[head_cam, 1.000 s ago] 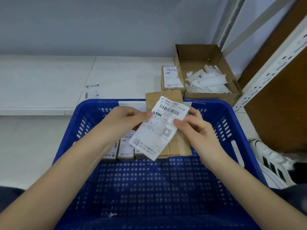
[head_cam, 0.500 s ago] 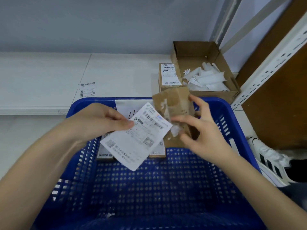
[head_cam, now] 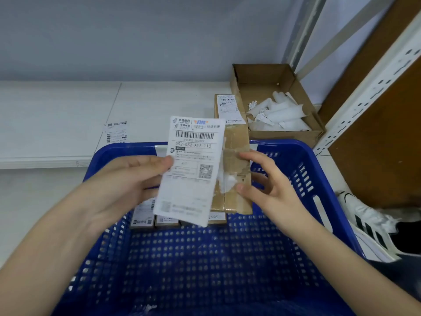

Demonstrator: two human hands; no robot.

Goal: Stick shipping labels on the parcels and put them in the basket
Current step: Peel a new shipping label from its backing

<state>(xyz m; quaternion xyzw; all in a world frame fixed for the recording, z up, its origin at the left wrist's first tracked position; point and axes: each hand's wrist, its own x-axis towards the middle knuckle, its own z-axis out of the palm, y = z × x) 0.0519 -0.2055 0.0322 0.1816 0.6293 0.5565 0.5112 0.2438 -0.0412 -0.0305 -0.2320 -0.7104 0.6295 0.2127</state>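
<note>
Nearest the camera, a blue perforated basket (head_cam: 205,265) fills the lower part of the view, and both forearms reach in over it. A row of small labelled parcels (head_cam: 159,221) lies on its floor toward the far side, partly hidden behind what the hands hold. The left hand (head_cam: 127,185) pinches the left edge of a white shipping label (head_cam: 191,167) between thumb and curled fingers, holding it upright with the barcode at the top. Just to the right, and partly behind the label, the right hand (head_cam: 271,188) holds a brown cardboard parcel (head_cam: 235,174) above the basket, thumb on its near face and fingers curled round its right side; the parcel bears clear tape and a torn white patch. The label's right edge overlaps the parcel's left part, though whether it is stuck there cannot be told. Beyond the basket's far rim, another labelled parcel (head_cam: 227,108) stands on the white worktop (head_cam: 159,103), touching an open cardboard box (head_cam: 273,87) full of rolled white backing papers (head_cam: 282,115). A loose label (head_cam: 116,132) lies on the worktop farther left. A white shoe (head_cam: 369,226) shows at the right.
</note>
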